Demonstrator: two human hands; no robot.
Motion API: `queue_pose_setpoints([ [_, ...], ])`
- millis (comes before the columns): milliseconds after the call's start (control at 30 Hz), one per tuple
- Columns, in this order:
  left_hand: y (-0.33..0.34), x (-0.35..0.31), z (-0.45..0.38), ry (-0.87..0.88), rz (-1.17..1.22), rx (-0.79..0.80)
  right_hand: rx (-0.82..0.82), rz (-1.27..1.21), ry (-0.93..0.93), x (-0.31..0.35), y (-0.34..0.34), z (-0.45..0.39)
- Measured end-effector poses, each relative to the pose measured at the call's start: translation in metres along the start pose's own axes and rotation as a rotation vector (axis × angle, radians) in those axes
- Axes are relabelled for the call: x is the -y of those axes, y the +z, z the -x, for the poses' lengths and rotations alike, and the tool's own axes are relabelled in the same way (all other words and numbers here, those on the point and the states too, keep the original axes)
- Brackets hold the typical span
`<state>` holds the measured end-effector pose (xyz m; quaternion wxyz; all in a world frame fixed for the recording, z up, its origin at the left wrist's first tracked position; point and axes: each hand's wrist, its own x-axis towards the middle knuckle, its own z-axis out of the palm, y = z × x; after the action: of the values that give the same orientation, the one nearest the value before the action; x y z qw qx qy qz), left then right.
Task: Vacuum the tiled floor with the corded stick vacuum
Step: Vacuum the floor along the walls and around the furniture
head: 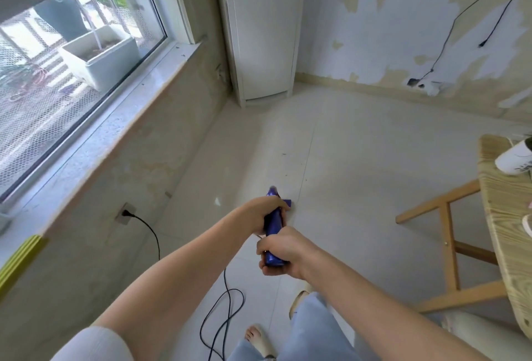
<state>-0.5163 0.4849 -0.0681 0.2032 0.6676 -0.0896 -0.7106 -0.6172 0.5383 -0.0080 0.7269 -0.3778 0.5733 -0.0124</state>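
Note:
I hold a blue stick vacuum [274,224] by its handle out in front of me, pointing down at the pale tiled floor [345,159]. My left hand [266,211] grips the upper part of the blue body. Below it, my right hand [280,254] grips the handle end nearest me. The vacuum's lower shaft and floor head are hidden behind my hands. Its black cord [221,320] loops on the tiles by my feet and runs up to a plug in the wall socket [125,213] under the window.
A window with a stone sill [95,130] runs along the left wall. A white cabinet [264,29] stands in the far corner. A wooden table [506,217] with a white object on it stands at the right. Loose black wires [449,41] hang on the patchy far wall.

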Motion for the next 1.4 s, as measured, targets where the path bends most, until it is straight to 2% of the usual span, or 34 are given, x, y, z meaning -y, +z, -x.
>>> queue_pose_setpoints([
  [167,0.015,0.007,-0.013,0.053,0.070,-0.029,-0.080,0.049,0.059,-0.014,-0.010,-0.018],
  [300,0.023,0.010,-0.020,0.060,0.025,-0.045,-0.155,0.097,0.077,-0.019,-0.011,-0.017],
  [533,0.005,0.009,-0.006,-0.063,0.004,0.033,-0.093,0.122,0.052,-0.007,0.001,0.010],
  [733,-0.021,0.016,-0.006,-0.016,0.048,-0.010,-0.175,0.170,0.038,-0.017,0.035,-0.018],
  [833,-0.031,0.019,-0.011,-0.013,-0.036,-0.034,-0.199,0.063,0.058,-0.029,0.052,-0.040],
  [1000,-0.040,-0.005,-0.020,-0.021,-0.326,-0.047,-0.187,-0.230,0.058,-0.019,0.067,-0.063],
  [1133,-0.044,-0.036,-0.032,-0.029,-0.355,-0.059,-0.138,-0.318,0.043,0.010,0.055,-0.076],
  [1400,-0.027,-0.105,-0.074,-0.005,-0.306,-0.105,-0.134,-0.308,0.046,0.060,0.004,-0.120],
])
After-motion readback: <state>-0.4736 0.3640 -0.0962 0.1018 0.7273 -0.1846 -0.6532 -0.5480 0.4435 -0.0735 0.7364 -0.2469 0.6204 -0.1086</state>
